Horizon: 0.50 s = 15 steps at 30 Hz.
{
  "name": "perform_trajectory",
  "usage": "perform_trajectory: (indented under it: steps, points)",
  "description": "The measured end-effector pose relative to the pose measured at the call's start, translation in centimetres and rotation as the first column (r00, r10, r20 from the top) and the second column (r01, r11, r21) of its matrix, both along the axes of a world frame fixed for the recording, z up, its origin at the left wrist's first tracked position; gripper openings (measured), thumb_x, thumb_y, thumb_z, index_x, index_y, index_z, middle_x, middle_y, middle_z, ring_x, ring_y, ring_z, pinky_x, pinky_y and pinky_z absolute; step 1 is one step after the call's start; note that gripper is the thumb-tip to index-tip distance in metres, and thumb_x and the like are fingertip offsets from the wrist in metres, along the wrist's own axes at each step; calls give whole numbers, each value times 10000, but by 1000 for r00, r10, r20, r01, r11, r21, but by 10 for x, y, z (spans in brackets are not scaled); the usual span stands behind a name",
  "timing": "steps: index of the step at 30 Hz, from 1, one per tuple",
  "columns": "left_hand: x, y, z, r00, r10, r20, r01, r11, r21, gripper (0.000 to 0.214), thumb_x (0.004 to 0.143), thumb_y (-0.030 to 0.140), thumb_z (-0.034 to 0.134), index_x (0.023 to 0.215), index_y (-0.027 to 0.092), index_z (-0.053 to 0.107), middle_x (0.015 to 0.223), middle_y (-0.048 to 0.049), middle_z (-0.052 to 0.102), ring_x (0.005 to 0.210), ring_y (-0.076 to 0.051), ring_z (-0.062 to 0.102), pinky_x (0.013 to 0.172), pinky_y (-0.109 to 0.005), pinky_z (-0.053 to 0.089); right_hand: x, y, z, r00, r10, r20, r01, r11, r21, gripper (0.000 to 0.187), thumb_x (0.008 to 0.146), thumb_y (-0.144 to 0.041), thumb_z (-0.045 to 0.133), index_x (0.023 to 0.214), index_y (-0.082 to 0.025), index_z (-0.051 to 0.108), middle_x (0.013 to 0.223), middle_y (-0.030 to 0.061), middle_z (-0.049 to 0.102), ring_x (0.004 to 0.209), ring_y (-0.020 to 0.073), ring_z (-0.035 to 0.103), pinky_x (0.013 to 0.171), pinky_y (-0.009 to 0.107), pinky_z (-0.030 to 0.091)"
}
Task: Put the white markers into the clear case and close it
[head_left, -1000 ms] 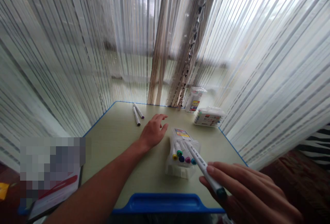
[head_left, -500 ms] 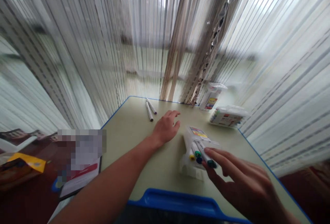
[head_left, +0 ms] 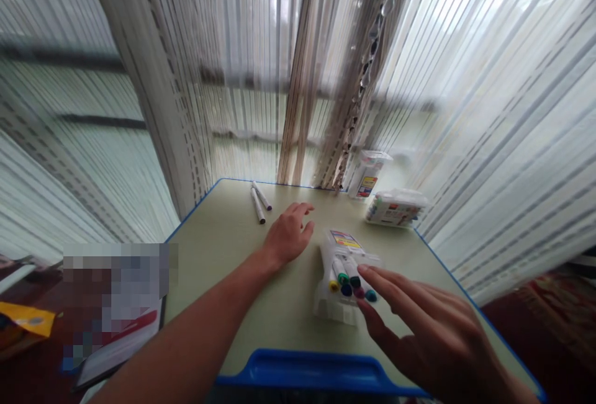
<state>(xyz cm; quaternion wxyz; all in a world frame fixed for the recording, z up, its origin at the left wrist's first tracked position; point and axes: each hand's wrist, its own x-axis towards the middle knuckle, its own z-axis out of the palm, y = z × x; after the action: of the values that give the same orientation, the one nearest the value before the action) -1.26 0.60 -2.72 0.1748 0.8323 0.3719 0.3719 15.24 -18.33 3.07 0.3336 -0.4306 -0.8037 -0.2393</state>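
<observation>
My right hand is at the mouth of a clear plastic marker case, its thumb and forefinger apart. The fingertips are beside the capped ends of several white markers in the case; whether they touch is hard to tell. The caps show yellow, green, dark blue, dark green, magenta and teal. A colourful label is on the upper side of the case. My left hand rests on the table left of the case, fingers loosely bent and apart, holding nothing. Beyond it lie two white markers with dark and purple caps.
At the back right stands an upright clear case, with a full marker case lying in front of it. A blue tray edges the near side. String curtains hang behind. Left of the table are a tablet-like thing and a yellow packet.
The dark-green-capped marker between my right fingers has gone deeper into the case, level with the others, and the fingers have parted from it. The view has shifted slightly; my left hand stays put.
</observation>
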Motion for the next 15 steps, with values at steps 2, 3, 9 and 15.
perform_trajectory:
  steps: [2,3,9,15]
  points:
    - [0,0,0,1000,0,-3,0,1000,-3,310,879,210,524,1176,156,598,1147,-93,646,725,-144,619,802,-344,533,3,-2,6,1000,26,-10,-26,999,19,348,825,-133,663,1172,-161,646,959,88,779,784,199,759,676,274,615]
    - [0,0,0,1000,-1,-6,1,1000,-1,311,879,210,523,1176,155,598,1146,-93,647,729,-145,621,809,-346,532,4,-3,9,999,34,-17,-33,999,32,348,820,-128,669,1166,-166,651,935,81,781,765,189,757,689,264,613]
    - [0,0,-2,999,-8,-40,8,1000,-12,300,882,212,509,1156,153,619,1110,-88,662,748,-155,627,815,-337,533,-3,-13,10,992,44,-115,-37,997,63,329,818,-148,654,1133,-237,680,866,26,782,670,180,742,680,273,609]
    - [2,-1,-5,997,-2,-81,-2,999,-45,257,875,214,513,1076,169,667,1090,-77,680,839,-174,655,865,-325,528,-94,1,2,886,345,-309,-402,904,-144,233,853,-200,604,1085,-196,629,919,47,766,754,165,713,689,241,576]
